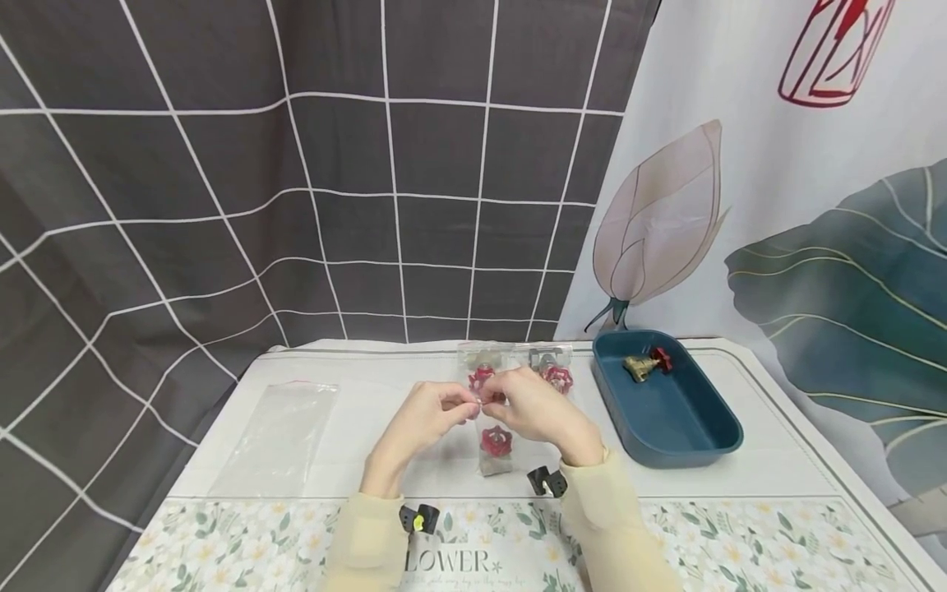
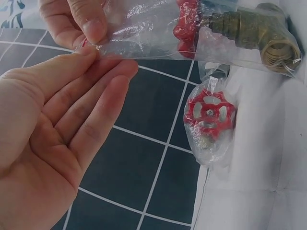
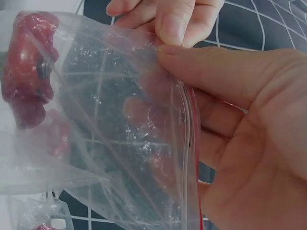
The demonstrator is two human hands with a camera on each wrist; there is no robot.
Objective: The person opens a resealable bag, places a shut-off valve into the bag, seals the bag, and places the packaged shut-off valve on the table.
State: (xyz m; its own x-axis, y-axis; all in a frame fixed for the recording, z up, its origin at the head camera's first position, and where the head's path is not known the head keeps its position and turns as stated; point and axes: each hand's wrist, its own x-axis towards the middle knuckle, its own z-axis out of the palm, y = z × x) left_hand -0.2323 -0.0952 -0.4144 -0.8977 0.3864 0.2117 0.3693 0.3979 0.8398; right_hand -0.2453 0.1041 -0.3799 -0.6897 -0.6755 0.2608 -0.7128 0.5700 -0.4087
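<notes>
Both hands meet over the middle of the table at the top edge of a clear zip bag point(image 3: 115, 110). My left hand point(image 1: 418, 415) pinches that edge between thumb and index finger. Right beside it, my right hand point(image 1: 536, 407) grips the same edge, its thumb on the near side and other fingers behind the plastic. A red line point(image 3: 197, 148) runs along the bag's zip. Inside the bag is a brass valve point(image 2: 240, 28) with a red handwheel point(image 1: 496, 441), hanging at the lower end. Another bagged valve point(image 2: 210, 112) with a red wheel lies beyond it in the left wrist view.
Two bagged valves with red wheels point(image 1: 481, 377) point(image 1: 558, 378) lie at the table's back. A blue tray point(image 1: 684, 456) on the right holds a brass valve point(image 1: 639, 367) with a red wheel. At left, a flat clear bag point(image 1: 284, 436) lies on the white tablecloth point(image 1: 370, 370).
</notes>
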